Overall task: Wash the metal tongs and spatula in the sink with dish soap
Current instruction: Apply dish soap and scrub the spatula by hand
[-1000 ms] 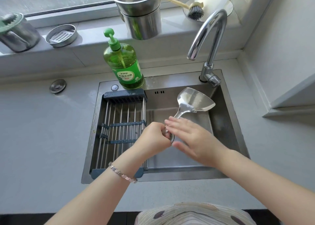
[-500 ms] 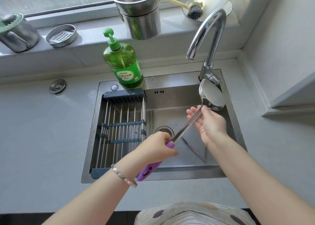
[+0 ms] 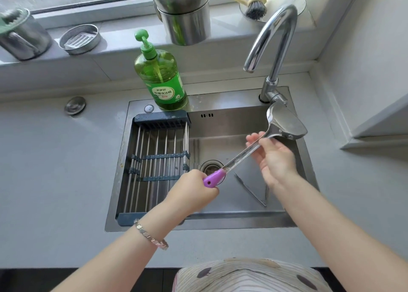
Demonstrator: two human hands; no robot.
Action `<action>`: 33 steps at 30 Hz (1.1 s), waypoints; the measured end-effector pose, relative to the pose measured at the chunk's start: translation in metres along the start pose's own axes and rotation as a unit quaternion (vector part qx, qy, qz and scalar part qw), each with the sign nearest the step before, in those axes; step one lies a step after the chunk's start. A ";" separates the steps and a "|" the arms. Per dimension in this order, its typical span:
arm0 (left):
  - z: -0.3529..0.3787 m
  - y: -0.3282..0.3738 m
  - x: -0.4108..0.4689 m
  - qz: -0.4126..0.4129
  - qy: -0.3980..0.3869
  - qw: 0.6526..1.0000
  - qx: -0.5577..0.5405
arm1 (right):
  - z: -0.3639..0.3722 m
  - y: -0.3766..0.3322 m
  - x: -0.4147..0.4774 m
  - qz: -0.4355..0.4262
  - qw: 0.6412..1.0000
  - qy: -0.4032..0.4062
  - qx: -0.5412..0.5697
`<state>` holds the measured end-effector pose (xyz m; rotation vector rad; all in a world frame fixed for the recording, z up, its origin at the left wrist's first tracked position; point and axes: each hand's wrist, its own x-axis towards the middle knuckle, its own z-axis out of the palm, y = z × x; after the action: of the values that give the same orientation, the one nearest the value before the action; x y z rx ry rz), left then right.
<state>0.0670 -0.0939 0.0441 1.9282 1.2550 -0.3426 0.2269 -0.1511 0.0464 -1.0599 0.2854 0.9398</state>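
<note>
A person stands at a steel sink [image 3: 220,220] set into a grey counter [image 3: 55,170], seen from above. The left hand [image 3: 194,191] is closed in a fist around the purple handle end of a metal spatula [image 3: 245,153]. The spatula slants up and away from that fist across the basin, its broad blade held in the air at the sink's back right corner, just below the base of the tap [image 3: 273,48]. The right hand [image 3: 274,159] cups the bare metal shaft about midway along, fingers curled loosely around it from underneath. The metal tongs [image 3: 251,190] lie spread in a V on the sink floor, beneath the right wrist, touched by neither hand. A slatted drying rack [image 3: 156,159] fills the sink's left side. A green bottle of dish soap [image 3: 162,79] stands on the sink's back edge, behind the rack.
</note>
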 end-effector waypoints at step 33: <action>-0.020 -0.004 -0.001 0.049 0.010 0.990 0.131 | 0.000 0.014 -0.026 0.154 0.913 -0.163 -0.340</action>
<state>0.0596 -0.0790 0.0559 2.2119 1.1703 -0.4572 0.2007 -0.1623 0.0538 -1.4860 -0.1815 1.5448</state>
